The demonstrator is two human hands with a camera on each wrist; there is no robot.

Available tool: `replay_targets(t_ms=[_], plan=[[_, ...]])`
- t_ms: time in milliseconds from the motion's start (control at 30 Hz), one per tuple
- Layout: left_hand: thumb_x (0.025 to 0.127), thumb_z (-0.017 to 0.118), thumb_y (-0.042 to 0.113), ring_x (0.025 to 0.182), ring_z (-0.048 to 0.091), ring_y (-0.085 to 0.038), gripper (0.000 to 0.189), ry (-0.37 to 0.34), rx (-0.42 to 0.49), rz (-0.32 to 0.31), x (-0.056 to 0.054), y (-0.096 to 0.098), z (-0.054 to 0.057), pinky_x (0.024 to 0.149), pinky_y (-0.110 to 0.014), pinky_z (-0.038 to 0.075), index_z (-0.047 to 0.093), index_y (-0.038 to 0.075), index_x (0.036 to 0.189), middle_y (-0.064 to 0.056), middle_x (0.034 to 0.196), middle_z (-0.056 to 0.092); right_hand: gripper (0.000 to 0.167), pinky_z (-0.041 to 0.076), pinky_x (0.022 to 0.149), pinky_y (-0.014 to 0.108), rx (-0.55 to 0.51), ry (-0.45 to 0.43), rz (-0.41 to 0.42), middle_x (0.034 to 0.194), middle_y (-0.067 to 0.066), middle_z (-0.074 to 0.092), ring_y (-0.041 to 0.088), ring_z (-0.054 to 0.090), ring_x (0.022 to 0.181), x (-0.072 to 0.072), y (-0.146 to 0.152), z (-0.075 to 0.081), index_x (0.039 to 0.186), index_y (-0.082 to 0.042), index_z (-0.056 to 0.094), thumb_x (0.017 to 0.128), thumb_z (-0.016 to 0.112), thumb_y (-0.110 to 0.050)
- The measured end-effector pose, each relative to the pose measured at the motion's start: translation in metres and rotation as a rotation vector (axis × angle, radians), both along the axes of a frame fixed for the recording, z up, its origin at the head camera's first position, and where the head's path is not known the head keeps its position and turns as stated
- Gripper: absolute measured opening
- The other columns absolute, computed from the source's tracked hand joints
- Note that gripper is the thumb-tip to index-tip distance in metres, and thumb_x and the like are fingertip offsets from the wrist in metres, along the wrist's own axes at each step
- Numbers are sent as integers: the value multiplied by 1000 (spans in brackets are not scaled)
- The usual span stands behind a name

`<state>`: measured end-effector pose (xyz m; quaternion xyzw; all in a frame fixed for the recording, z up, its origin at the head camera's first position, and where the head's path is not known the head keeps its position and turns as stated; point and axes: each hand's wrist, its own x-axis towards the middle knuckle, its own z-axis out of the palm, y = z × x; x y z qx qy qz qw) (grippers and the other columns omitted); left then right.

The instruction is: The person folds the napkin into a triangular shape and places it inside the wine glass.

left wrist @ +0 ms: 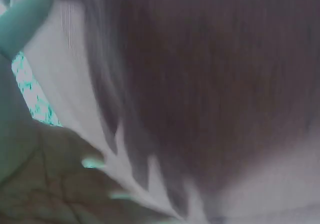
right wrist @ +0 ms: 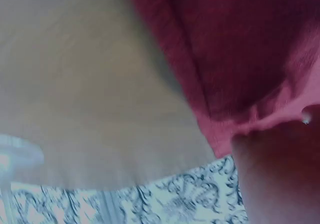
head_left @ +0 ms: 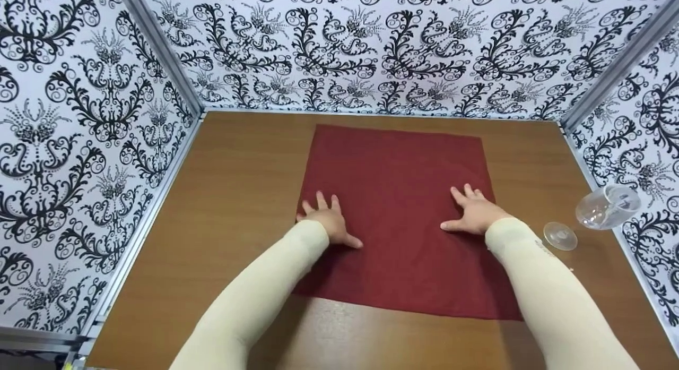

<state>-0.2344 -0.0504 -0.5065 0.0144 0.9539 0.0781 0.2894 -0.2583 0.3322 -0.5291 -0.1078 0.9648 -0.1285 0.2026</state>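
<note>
A square red cloth lies spread out over the brown table, its edges fairly straight. On its left side rests my left hand, fingers spread and pointing away, thumb toward the middle. My right hand is over the cloth's right side, fingers extended and thumb pointing left. Neither hand grips anything. In the right wrist view, the hemmed edge of the cloth runs down beside part of the right hand. The left wrist view is dim and discoloured, with the palm close to the camera.
A clear stemmed glass stands on its round foot at the right, close beside the right forearm. The wooden table is bordered by metal rails and walls with a black-and-white scroll pattern.
</note>
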Motion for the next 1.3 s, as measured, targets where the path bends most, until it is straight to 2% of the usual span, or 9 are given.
replay_targets(t_ms=[100, 267, 600, 833, 1033, 1100, 1200, 1300], plan=[[69, 82, 79, 161, -8, -52, 146, -19, 9, 54, 10, 5, 5, 128, -67, 18, -4, 21, 171, -16, 177, -16, 120, 18, 122, 75, -19, -46, -2, 169, 41, -1, 65, 2, 154, -2, -2, 0, 168, -1, 15, 88, 71, -71], [67, 85, 76, 161, -8, -53, 148, -6, 4, 66, 10, 6, 7, 127, -67, 19, -4, 22, 171, -16, 177, -16, 121, 16, 123, 75, -30, -58, -22, 169, 39, -3, 64, 0, 155, -3, -5, 4, 168, -4, 14, 87, 72, -71], [65, 88, 75, 161, -9, -53, 150, -9, -16, 48, 4, 8, 8, 127, -67, 19, -3, 23, 171, -16, 177, -16, 120, 17, 124, 73, -22, -51, -53, 169, 39, -2, 64, 1, 155, 2, -5, 3, 168, -3, 15, 87, 71, -72], [64, 88, 76, 161, -10, -53, 151, -9, -26, 26, -6, 6, 4, 127, -68, 20, -5, 24, 171, -16, 177, -18, 123, 17, 123, 74, -16, -41, -58, 168, 42, -2, 68, 1, 152, 2, -5, 1, 167, 0, 14, 86, 70, -74], [66, 86, 77, 161, -11, -51, 150, -24, -48, -5, -10, 5, 4, 127, -68, 20, -8, 24, 170, -15, 176, -20, 124, 19, 123, 73, 12, -75, -54, 167, 43, -3, 68, 1, 152, 3, -6, 2, 167, 1, 12, 87, 67, -76], [67, 85, 77, 161, -11, -51, 148, -17, -58, -8, -9, 6, 3, 126, -69, 19, -7, 24, 171, -15, 176, -20, 119, 23, 122, 73, 24, -63, -56, 167, 44, 1, 67, 8, 152, 3, -7, 3, 167, 2, 16, 89, 67, -73], [68, 84, 77, 161, -12, -52, 147, -6, -41, 4, -4, 10, 3, 125, -72, 17, -7, 24, 171, -15, 176, -21, 110, 27, 121, 72, 35, 9, -54, 167, 43, 7, 64, 17, 152, 0, -7, 5, 165, 1, 24, 92, 68, -67], [70, 82, 79, 160, -13, -53, 146, -24, 0, 36, 5, 16, 2, 125, -74, 15, -8, 24, 170, -15, 175, -22, 105, 24, 122, 73, 21, 20, -48, 169, 40, 6, 64, 14, 154, -2, -8, 4, 166, -2, 24, 93, 69, -63]])
